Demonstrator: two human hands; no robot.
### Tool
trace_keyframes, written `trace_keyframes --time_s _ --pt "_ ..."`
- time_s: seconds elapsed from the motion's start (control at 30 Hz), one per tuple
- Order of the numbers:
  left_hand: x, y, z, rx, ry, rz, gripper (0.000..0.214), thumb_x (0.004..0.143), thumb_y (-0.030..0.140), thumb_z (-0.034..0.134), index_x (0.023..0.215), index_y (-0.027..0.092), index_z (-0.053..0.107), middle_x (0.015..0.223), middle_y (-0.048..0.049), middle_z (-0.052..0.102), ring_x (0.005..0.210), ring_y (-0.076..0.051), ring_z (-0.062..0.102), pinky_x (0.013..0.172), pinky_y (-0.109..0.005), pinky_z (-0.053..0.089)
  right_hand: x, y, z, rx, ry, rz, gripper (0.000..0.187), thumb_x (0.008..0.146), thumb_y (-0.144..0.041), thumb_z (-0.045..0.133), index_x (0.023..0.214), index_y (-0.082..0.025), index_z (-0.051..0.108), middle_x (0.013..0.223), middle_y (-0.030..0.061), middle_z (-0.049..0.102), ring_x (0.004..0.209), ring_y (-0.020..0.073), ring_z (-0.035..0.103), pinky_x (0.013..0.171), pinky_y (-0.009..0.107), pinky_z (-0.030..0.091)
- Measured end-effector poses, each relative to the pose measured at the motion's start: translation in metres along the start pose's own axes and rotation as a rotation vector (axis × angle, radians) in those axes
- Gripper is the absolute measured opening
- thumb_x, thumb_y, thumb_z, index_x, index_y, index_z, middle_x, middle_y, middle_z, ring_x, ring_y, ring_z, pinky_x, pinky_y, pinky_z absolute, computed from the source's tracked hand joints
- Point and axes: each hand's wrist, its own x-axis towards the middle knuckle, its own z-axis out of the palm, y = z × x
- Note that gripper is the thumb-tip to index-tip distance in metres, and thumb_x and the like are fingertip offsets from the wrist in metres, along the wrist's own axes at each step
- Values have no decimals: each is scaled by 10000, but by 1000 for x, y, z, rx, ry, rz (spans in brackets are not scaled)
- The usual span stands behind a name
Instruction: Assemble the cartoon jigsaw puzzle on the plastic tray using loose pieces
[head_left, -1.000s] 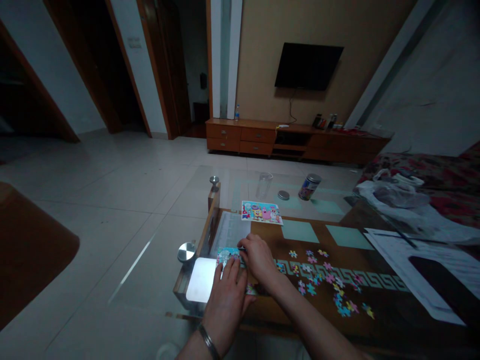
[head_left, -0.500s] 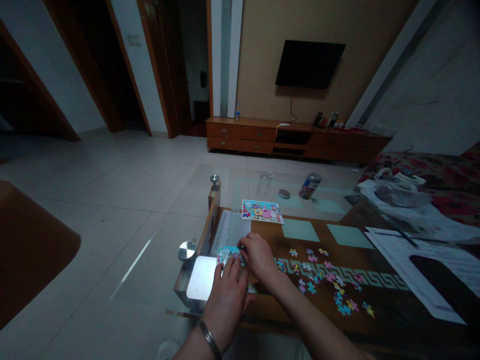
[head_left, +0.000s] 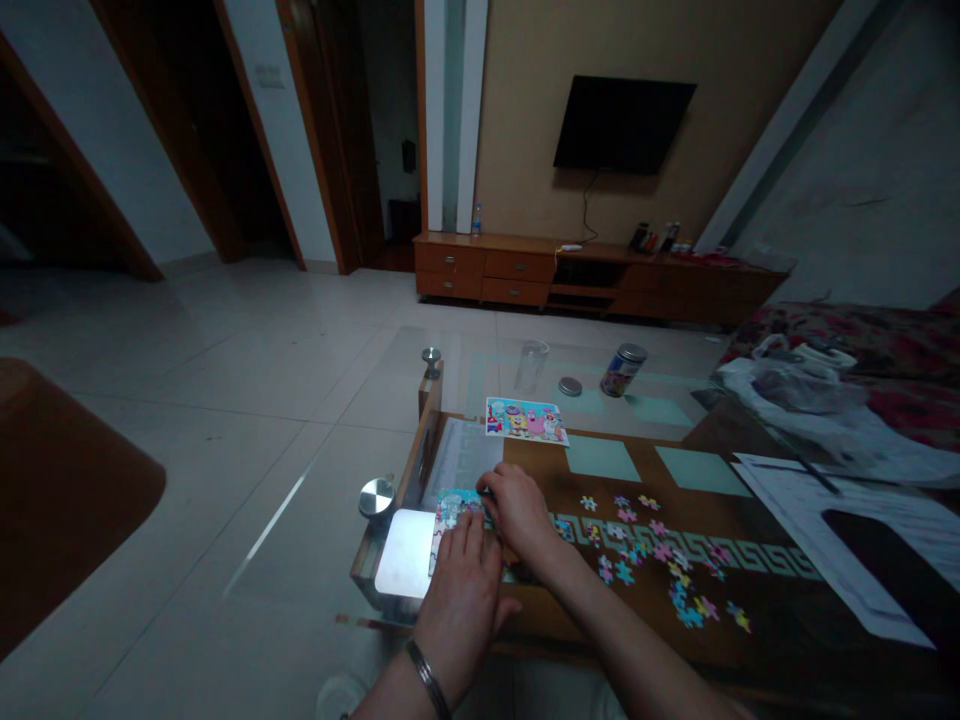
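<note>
A partly joined jigsaw puzzle (head_left: 457,512) lies at the table's near left, with its lower part under my left hand (head_left: 461,590). The spread fingers of that hand rest on the puzzle and hold nothing I can see. My right hand (head_left: 521,515) lies just to the right, its fingertips at the puzzle's right edge. Any piece between them is hidden. Several loose pink, blue and yellow pieces (head_left: 645,560) are scattered to the right. A colourful cartoon picture card (head_left: 526,421) lies farther ahead.
The glass-topped table (head_left: 465,385) holds a clear tumbler (head_left: 531,366), a tin can (head_left: 622,370), a round lid (head_left: 570,386) and white paper sheets (head_left: 832,530). A bright white square (head_left: 405,553) lies at its left corner, beside a metal stud (head_left: 376,497). A plastic bag (head_left: 795,390) lies right.
My left hand has shifted slightly right and farther over the puzzle. The right hand stays at the puzzle's edge. The whole view has drifted slightly with my head.
</note>
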Motion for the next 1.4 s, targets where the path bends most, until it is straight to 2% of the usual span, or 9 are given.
trace_keyframes --time_s 0.33,0.73,1.07,1.4 --pt "2 -10 15 41 60 43 611 740 489 689 1245 178 542 1424 -174 431 1343 -370 340 1074 -585 299 -2 -1 -4 1 -17 -2 207 855 -176 526 976 -184 695 1013 89 642 978 216 547 789 273 367" --pt "5 -3 -13 65 -6 68 636 725 419 729 1251 120 531 1387 -199 475 1312 -360 397 1083 -531 328 -1 -1 -2 -6 -7 -18 198 860 -175 519 961 -189 689 999 80 640 966 206 543 786 275 367" --pt "0 -8 13 135 65 86 713 746 503 680 1313 121 479 1440 -216 403 1353 -370 329 1093 -578 283 0 0 -1 -3 1 -20 193 853 -177 534 961 -191 694 997 75 648 962 208 546 789 276 371" --pt "-1 -10 9 130 67 90 637 779 459 656 1312 156 483 1434 -177 429 1349 -354 339 1086 -584 282 -1 -2 -3 -23 -17 -8 200 858 -170 527 970 -195 691 1005 78 646 967 207 543 774 273 366"
